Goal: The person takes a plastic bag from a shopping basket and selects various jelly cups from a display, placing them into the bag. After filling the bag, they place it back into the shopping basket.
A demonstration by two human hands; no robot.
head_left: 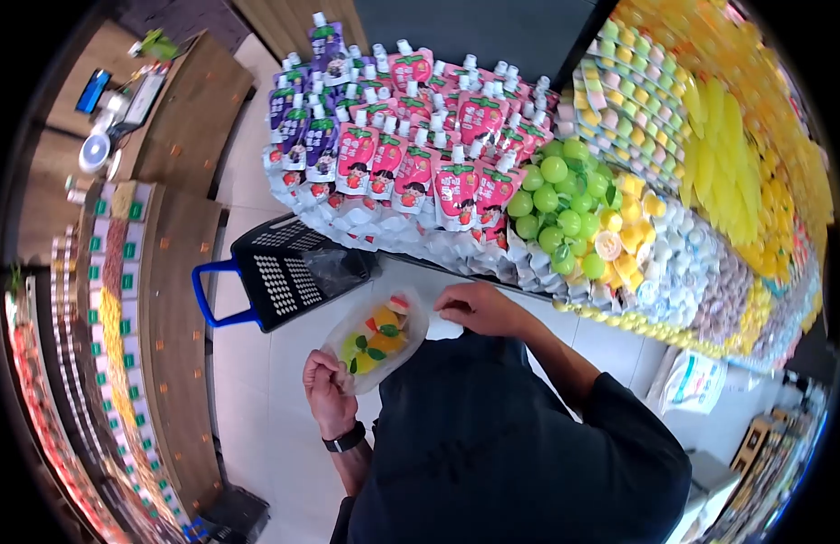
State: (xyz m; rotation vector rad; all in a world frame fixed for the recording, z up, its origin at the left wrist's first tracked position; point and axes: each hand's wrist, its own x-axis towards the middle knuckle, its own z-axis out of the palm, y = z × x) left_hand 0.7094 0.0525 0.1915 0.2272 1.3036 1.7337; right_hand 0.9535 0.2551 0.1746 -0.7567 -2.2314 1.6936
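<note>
A clear plastic bag (384, 341) with orange, yellow and red fruit-like pieces and green leaves showing on it is in front of my body. My left hand (327, 388), with a dark band on the wrist, grips its lower left edge. Close to the bag's upper right end is my right hand (479, 308), its fingers curled and pressed together. I cannot tell what, if anything, is between those fingertips. Just beyond the bag stands a black shopping basket (284, 281) with a blue handle (222, 293) and a crumpled clear plastic bag inside.
Pink pouches (411, 177) and purple pouches (321, 136) with white caps crowd the display ahead. Green grape-like balls (565, 195) and yellow packets (723, 154) continue rightward. A wooden counter (179, 299) runs along the left. A white sack (694, 381) lies on the floor at right.
</note>
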